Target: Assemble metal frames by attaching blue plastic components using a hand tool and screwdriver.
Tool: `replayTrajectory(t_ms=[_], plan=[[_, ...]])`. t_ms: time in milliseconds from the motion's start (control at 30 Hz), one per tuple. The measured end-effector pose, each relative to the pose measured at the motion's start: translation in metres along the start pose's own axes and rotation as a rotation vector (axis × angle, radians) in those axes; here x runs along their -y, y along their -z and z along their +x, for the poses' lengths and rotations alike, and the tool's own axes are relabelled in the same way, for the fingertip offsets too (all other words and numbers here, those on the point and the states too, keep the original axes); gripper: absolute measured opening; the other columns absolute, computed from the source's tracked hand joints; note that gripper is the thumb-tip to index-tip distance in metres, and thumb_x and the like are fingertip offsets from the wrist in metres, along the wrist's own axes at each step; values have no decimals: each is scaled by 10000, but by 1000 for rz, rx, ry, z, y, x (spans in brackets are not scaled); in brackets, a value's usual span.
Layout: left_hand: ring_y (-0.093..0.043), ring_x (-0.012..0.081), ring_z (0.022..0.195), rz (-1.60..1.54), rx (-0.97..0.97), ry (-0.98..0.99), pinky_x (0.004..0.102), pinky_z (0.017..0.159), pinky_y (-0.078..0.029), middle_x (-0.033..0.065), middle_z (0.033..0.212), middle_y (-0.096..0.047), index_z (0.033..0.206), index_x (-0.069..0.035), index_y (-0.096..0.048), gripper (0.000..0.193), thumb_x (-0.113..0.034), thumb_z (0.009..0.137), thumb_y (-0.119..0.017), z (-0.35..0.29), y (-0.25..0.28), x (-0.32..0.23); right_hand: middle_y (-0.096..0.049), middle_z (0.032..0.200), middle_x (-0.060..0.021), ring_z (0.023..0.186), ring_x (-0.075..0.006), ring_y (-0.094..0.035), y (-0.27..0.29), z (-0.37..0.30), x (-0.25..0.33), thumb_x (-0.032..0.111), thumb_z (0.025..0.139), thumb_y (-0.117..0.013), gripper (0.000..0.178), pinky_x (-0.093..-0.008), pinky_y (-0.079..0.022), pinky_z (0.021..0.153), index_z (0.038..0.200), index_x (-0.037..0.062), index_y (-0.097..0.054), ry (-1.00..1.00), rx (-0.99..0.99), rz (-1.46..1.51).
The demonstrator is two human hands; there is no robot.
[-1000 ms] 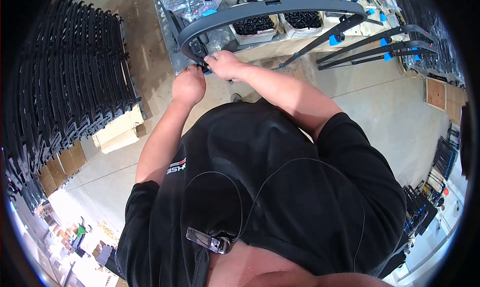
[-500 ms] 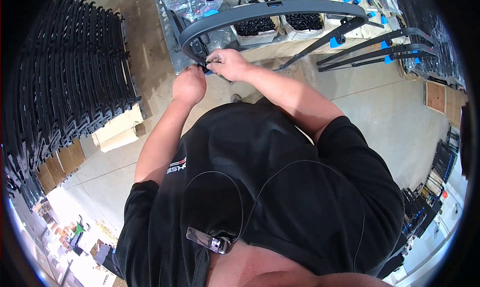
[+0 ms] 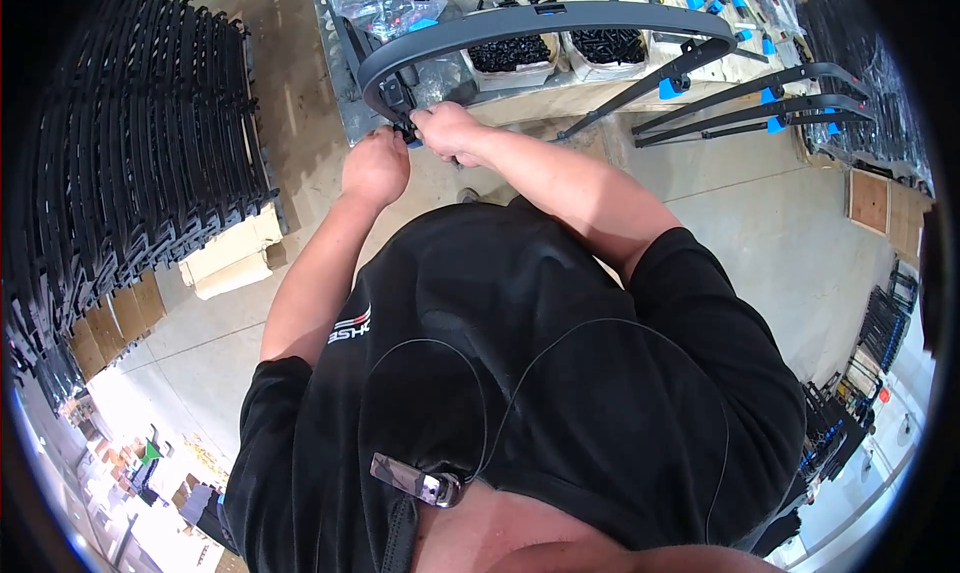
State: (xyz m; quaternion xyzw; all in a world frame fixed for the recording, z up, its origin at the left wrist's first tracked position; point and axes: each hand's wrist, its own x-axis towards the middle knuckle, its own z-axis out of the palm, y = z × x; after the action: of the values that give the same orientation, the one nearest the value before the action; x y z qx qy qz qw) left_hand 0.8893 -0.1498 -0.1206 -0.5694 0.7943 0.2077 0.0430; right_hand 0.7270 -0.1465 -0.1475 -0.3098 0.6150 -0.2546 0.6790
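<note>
A long curved dark grey frame (image 3: 545,21) arches across the front of the workbench, its left end bending down toward my hands. My left hand (image 3: 377,163) is closed, fingertips pinched at a small black part near the frame's lower left end. Just to its right, my right hand (image 3: 448,131) is curled closed against the frame's end, just above that part. A bit of blue shows under the fingers. What exactly each hand grips is mostly hidden by the fingers.
Boxes of small black parts (image 3: 510,53) stand on the workbench (image 3: 540,101), beside a clear plastic bag (image 3: 385,8) and blue-ended pieces. More dark frames (image 3: 750,101) lean at its right. A tall stack of black frames (image 3: 150,123) rises at left, near a wooden box (image 3: 870,195) far right.
My right hand has shifted slightly left and its fingers have curled further in against the frame's end. The left hand stays at nearly the same spot.
</note>
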Motion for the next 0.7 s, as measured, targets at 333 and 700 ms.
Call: replayTrajectory(t_ms=[333,700], plan=[[-658,453,993,-51,3,22,534,900,-517,281,1052,-686,1038,9,-617,343,-274,1046,-424,-2,4,-1,-560,680,-56,558,-171,-515,2,14,-20,340,1008,-512,380,-351,-417,510,829,25,-626,139,20,144],[-669,440,1026,-49,41,25,518,915,-530,273,1126,-682,1087,20,-625,363,-279,1036,-425,-3,7,2,-712,938,-262,933,-416,-677,-5,1,-3,381,980,-469,493,-487,-501,860,961,-52,-704,41,-28,-153]])
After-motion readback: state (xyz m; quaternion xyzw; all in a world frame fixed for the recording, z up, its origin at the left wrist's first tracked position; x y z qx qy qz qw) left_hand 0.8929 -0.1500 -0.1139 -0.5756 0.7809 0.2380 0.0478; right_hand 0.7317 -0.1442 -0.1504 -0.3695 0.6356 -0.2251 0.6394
